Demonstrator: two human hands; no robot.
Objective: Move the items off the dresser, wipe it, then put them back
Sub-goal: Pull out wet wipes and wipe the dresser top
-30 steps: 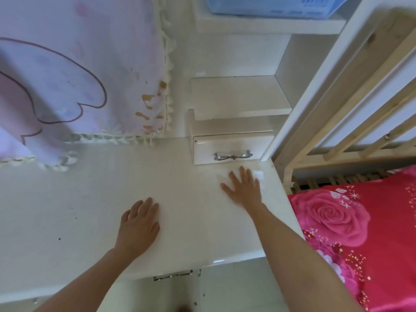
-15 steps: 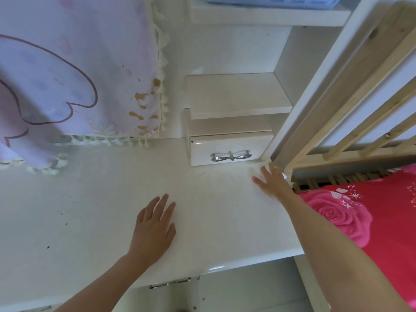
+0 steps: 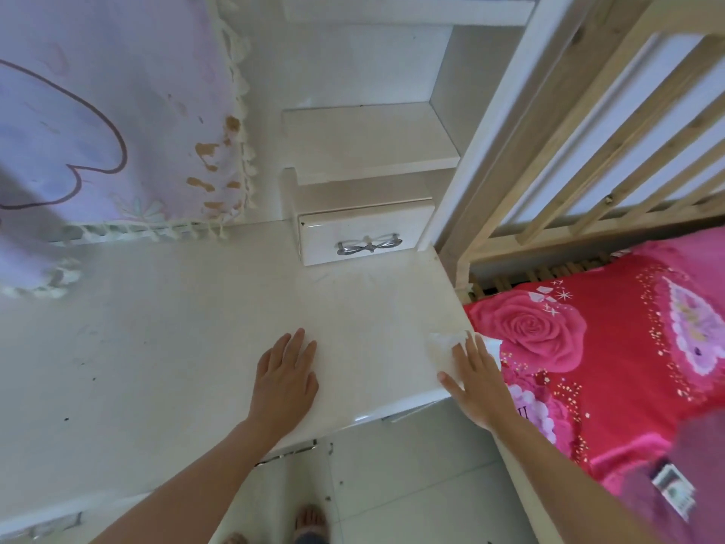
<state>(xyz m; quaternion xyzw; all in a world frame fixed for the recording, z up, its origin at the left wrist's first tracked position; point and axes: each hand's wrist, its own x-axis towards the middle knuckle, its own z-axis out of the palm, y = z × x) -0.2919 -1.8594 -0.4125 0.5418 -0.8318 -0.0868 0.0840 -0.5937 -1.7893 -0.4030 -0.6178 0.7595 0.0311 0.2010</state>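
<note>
At the right-hand edge of the table (image 3: 188, 331), we are pressing a white wipe (image 3: 443, 344) flat under our right hand (image 3: 476, 384). Its fingers (image 3: 476, 349) are lying straight and a little apart, none of them curled round the wipe. Our left hand (image 3: 284, 373) is resting palm down near the front edge, fingers (image 3: 298, 345) straight and close together, bracing us as we are leaning in. The wipe is sitting at the corner nearest the bed cover (image 3: 588, 347), with one flap seemingly hanging just past the edge.

We are judging this to be the wiping step, and it is looking far from finished. A few dark specks (image 3: 94, 378) are showing on the left part of the table (well apart from the wipe). To do it well, we are thinking of flat, even pressure through the whole palm. Long overlapping passes should be running from the back, by the small drawer unit (image 3: 365, 237), toward the front. Dirt is better gathered into the wipe than pushed off the side, since the bedding is lying just beside that edge. The patch under our left hand is needing a pass too, so that hand ought to be shifting as we go.
</note>
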